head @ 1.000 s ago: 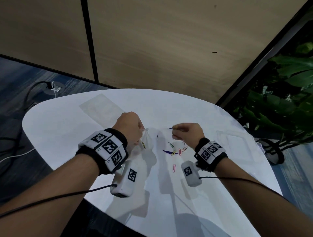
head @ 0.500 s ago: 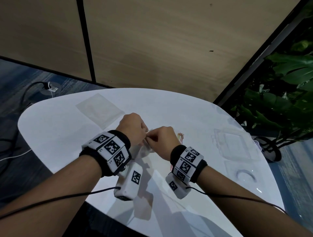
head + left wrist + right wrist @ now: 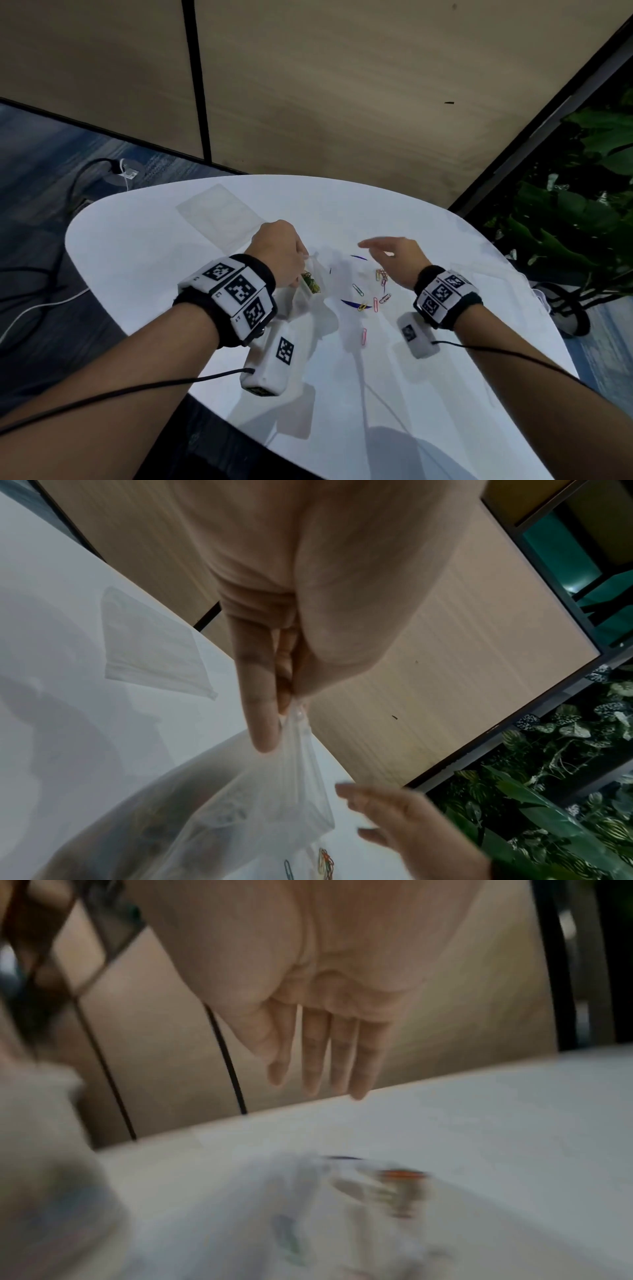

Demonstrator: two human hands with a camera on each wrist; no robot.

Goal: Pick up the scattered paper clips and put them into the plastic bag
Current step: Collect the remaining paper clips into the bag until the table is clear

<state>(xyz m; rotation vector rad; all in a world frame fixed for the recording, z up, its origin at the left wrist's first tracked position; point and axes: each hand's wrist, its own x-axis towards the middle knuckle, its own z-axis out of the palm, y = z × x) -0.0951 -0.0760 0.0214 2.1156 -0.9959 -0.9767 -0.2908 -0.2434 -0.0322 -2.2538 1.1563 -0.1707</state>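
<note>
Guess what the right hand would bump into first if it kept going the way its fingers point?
Probably nothing soon. The right hand hovers open, fingers pointing left above the table, past the plastic bag the left hand pinches. Depth is unclear.

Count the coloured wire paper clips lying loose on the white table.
5 singles: teal clip, yellow clip, two pink clips right of it, another pink clip nearest the person. A tangled cluster beside the right hand holds more, uncountable.

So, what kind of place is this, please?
Probably an office or lobby corner: a white round table, wood wall panels, blue carpet and a leafy plant.
</note>
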